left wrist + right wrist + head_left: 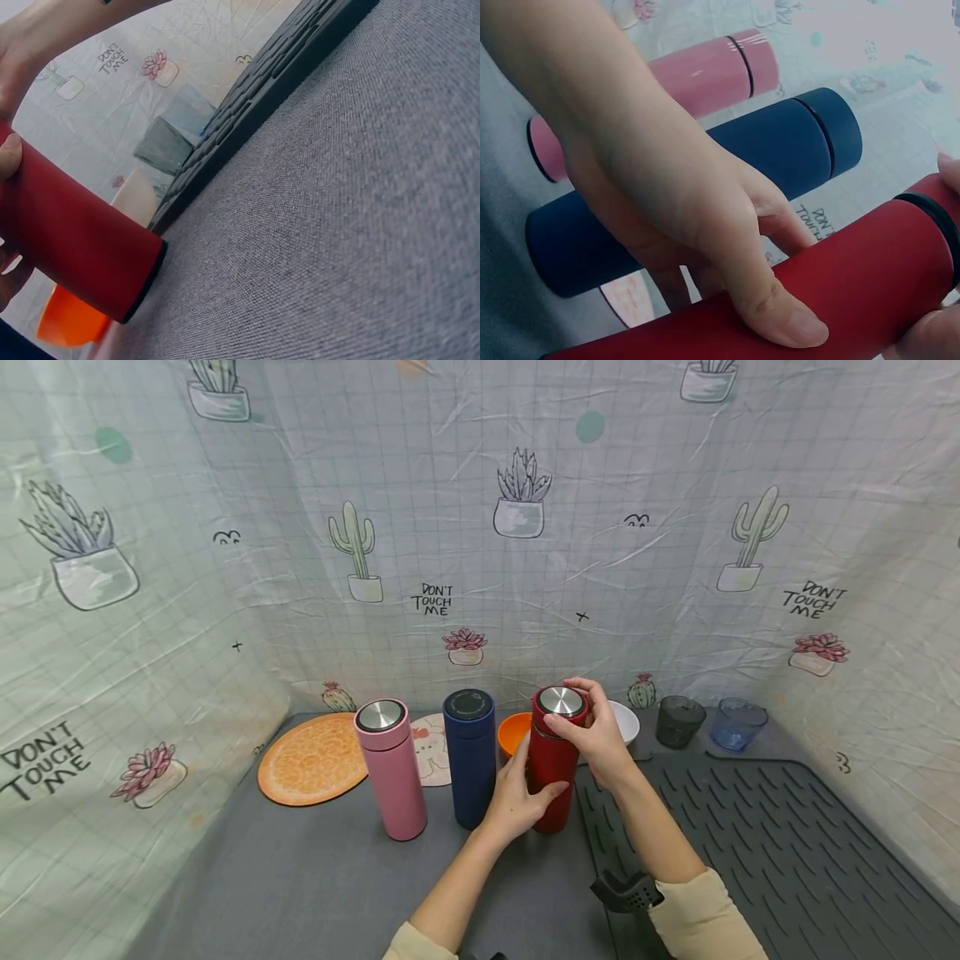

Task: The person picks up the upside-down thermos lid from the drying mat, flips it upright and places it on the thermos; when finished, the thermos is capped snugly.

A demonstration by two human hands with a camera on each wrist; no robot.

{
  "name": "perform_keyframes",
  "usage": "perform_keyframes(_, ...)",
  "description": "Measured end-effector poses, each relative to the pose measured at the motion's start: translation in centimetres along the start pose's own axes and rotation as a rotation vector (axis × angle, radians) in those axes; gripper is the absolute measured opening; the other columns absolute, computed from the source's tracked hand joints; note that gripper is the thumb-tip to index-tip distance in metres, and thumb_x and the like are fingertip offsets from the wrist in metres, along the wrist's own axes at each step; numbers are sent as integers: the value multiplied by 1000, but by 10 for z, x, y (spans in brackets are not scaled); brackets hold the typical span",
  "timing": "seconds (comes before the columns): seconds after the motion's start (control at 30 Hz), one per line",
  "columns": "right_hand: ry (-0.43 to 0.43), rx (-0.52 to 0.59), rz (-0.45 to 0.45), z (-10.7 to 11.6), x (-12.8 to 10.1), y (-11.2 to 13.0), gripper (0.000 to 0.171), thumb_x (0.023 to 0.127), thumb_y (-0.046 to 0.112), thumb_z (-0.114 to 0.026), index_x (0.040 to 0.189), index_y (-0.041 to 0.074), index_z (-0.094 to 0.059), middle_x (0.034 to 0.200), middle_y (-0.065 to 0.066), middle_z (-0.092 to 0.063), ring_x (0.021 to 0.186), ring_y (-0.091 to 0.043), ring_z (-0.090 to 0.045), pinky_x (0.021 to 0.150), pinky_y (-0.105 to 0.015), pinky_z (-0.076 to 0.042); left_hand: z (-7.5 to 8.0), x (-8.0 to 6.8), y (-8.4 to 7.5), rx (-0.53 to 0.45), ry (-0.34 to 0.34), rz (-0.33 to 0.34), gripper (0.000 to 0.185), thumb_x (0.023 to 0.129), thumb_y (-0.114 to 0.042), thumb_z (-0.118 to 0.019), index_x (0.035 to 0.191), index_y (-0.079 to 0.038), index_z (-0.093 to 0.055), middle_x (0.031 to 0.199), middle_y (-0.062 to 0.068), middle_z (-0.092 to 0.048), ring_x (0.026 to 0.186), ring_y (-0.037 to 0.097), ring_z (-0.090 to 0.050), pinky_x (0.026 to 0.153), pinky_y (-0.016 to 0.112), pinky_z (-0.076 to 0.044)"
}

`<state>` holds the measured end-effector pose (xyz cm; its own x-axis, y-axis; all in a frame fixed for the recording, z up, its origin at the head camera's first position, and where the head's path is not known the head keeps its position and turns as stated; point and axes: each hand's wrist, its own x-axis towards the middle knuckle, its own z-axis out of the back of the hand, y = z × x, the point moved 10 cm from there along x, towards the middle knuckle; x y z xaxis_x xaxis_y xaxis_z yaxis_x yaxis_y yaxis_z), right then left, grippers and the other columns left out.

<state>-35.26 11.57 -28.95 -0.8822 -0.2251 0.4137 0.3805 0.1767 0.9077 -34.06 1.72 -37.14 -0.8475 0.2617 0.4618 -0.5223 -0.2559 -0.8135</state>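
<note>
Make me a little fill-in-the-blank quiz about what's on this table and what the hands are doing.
1. Both hands hold the ____ flask.
2. The right hand grips that flask's ____ lid.
3. The flask standing between the pink flask and the held one is ____.
4. The left hand grips the held flask's ____.

Missing words: red; silver-topped; dark blue; body
</note>
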Motion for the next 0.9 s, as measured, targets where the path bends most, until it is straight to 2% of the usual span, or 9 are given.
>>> perform_keyframes(0.1, 39, -19, -21, -3, -1, -3, 60, 88, 6, -50, 140, 4, -22, 128, -14, -40, 106, -15, -49, 87, -26, -44, 0, -1, 0, -7, -1, 9, 81, 81, -30, -70, 145, -22, -21, 127, 5, -49, 108, 19, -53, 90, 36, -45)
perform_keyframes(0.2, 76, 27, 2, -6, -2, -1, 59, 89, 7, -41, 143, 1, -18, 130, -17, -38, 108, -15, -48, 89, -25, -41, 1, -1, 0, -24, -4, 9, 81, 81, -28, -70, 145, -21, -21, 127, 6, -49, 109, 20, -53, 90, 37, -45)
perform_keyframes(0.27, 57, 60, 20, -4, -2, 1, 57, 88, 4, -41, 141, 0, -21, 128, -15, -40, 107, -16, -49, 89, -26, -42, 1, -1, 0, -27, -5, 5, 81, 81, -28, -70, 145, -21, -21, 127, 6, -49, 109, 20, -53, 90, 37, -45)
perform_keyframes(0.4, 12, 36, 20, 0, -2, -1, 54, 88, 1, -49, 137, 0, -27, 119, -5, -48, 102, -15, -52, 85, -27, -46, 0, -1, -1, -14, -5, 0, 81, 81, -28, -70, 145, -21, -21, 127, 6, -49, 108, 19, -53, 90, 36, -45)
perform_keyframes(0.47, 18, 38, 16, -1, -2, -2, 54, 88, 4, -46, 138, 0, -27, 119, -2, -49, 104, -14, -51, 87, -26, -44, 0, -1, -1, -6, -7, -6, 80, 81, -28, -70, 145, -20, -21, 128, 6, -49, 109, 19, -53, 90, 36, -45)
perform_keyframes(0.6, 21, 82, 32, -1, -2, -1, 56, 85, 7, -41, 138, -4, -27, 118, -5, -49, 103, -16, -51, 87, -26, -43, -1, -2, 0, 11, -10, -13, 81, 82, -32, -68, 145, -19, -20, 129, 7, -48, 110, 20, -52, 91, 38, -44)
perform_keyframes(0.73, -38, 73, 14, 3, 0, -2, 49, 84, 2, -49, 130, -2, -31, 115, -3, -49, 99, -15, -52, 83, -26, -45, 0, -1, 0, 29, -18, -15, 81, 82, -34, -68, 145, -19, -20, 129, 7, -48, 109, 19, -52, 90, 38, -44)
perform_keyframes(0.9, 1, 65, 2, -1, 0, -2, 57, 85, 6, -45, 138, -2, -24, 117, -2, -48, 102, -14, -50, 85, -25, -43, 1, 0, -1, 32, -21, -10, 80, 82, -34, -68, 145, -19, -21, 127, 7, -49, 108, 20, -52, 90, 38, -45)
